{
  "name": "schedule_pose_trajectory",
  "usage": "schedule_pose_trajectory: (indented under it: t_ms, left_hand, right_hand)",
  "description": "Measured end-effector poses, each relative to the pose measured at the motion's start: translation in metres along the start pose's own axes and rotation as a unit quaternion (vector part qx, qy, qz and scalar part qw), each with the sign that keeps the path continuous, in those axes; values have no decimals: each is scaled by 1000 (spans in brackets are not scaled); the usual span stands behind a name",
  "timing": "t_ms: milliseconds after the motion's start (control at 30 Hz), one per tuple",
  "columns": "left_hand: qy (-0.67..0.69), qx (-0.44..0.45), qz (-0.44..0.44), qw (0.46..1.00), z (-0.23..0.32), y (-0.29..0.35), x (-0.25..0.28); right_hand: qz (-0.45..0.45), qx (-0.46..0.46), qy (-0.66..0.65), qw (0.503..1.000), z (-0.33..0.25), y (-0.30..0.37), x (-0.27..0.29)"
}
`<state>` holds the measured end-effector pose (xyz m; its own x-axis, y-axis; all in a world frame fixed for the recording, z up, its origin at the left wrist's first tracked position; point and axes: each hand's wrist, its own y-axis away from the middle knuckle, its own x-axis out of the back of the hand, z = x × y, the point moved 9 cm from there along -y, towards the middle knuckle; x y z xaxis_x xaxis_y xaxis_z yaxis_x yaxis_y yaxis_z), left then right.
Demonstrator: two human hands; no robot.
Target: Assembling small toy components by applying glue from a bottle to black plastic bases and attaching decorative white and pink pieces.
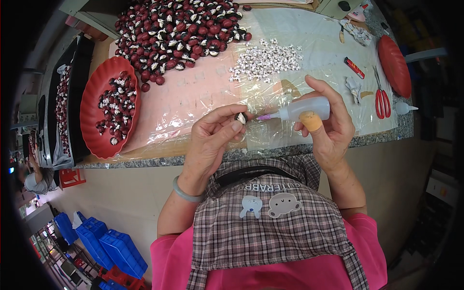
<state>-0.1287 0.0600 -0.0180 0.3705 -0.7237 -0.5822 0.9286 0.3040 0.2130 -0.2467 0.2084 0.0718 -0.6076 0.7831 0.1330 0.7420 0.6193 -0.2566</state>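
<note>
Between the thumb and fingertips of my left hand [215,133] is a small black-and-white piece [240,117], held just above the table's front edge. My right hand [328,121] is wrapped round a translucent squeeze bottle [309,107] lying on its side, its purple nozzle tip pointing left at the piece. The tip is very near the piece; whether they touch I cannot tell. An orange-yellow cover sits on my right thumb. Beyond my hands lie many small white pieces [266,60] in a loose patch, and a large heap of dark red, black and white pieces [174,34].
A red scalloped tray [87,121] with similar pieces stands at left. On the right lie red-handled scissors [382,104], a red tube-like item [354,67], crumpled tissue [353,89], a small bottle [405,108] and a red dish [394,65]. Blue crates [123,251] stand at lower left.
</note>
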Motion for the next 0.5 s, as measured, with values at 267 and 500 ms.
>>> schedule_pose_trajectory:
  t_ms: [267,500]
  left_hand:
    - [1,19,7,1000,-5,2,0]
    - [1,19,5,1000,-8,1,1]
  right_hand:
    - [-31,62,134,988,-12,3,-6]
    - [-3,43,131,990,-14,2,-8]
